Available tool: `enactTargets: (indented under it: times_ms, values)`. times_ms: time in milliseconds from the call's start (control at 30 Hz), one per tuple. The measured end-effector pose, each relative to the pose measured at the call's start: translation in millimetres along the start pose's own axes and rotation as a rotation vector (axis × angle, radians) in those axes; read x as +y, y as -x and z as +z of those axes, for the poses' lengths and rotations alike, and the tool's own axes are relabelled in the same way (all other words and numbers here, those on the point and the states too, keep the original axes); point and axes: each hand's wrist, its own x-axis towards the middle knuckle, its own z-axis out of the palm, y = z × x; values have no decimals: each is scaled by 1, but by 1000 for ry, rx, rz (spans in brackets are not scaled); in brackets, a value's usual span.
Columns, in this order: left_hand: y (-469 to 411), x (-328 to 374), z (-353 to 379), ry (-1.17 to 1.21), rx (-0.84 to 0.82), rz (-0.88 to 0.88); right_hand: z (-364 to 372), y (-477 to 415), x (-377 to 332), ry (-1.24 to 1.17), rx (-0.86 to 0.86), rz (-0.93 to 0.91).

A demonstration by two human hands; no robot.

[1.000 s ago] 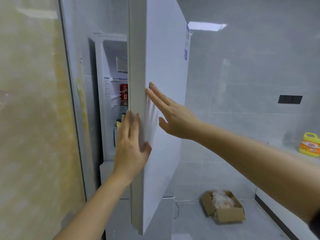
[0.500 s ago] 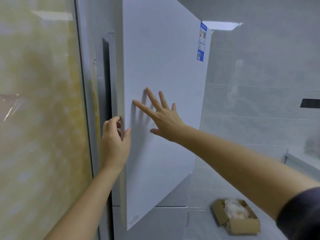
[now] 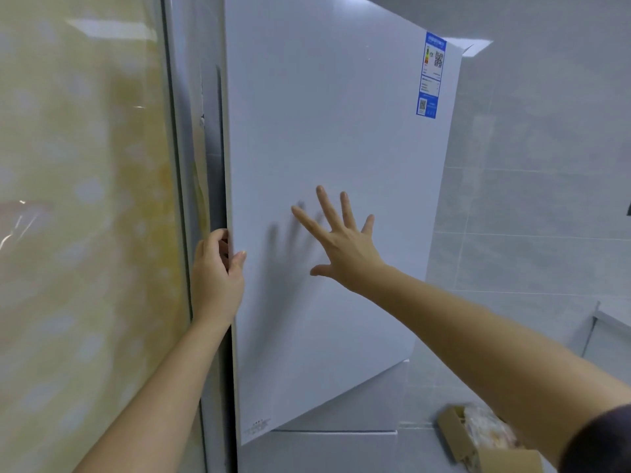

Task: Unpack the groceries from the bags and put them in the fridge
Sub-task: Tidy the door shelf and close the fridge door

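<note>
As both arms stretch fwd from the bottom of the view, sleeve (image 3: pixel 604 442): dark cuff, lower right corner, on the right arm.
Left hand (image 3: pixel 216 271): grips the free left edge of the fridge door (image 3: pixel 324 131); fingers curl round behind the edge, thumb lies on the front face.
Right hand (image 3: pixel 345 244): fingers straight & spread, palm toward the door front, holds nothing; its shadow falls on the door just left of it; can't tell if the fingertips touch the panel.
Fridge door: white, hinge side at right, ajar by a narrow angle; thin dark gap (image 3: pixel 220 148) along its left edge, inside not visible.
Fridge lower section (image 3: pixel 341 448): white, closed, below the door's slanted bottom edge.
Sticker (image 3: pixel 431 75): blue & white energy label w/ QR codes, top right corner of the door.
Panel (image 3: pixel 85 233): glossy, yellowish, fills the left side, just beside the fridge.
Box (image 3: pixel 454 435): brown cardboard, on the floor at lower right, partly behind the right arm; sth pale in clear wrap inside, too blurred to name.
Wall (image 3: pixel 529 199): grey tiles, behind & right of the fridge.
</note>
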Motion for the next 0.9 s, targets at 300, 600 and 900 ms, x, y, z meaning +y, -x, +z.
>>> enactTargets:
  times_ms: [300,600,900]
  values:
    - [-34,-29,17,17,24,-134,46,-35,42,11,-47,115]
    - [-49,-50,48,2,42,-268,75,-60,50,31,-16,48]
    - [-90,-79,71,-75,33,-373,99,-89,49,67,-27,63]
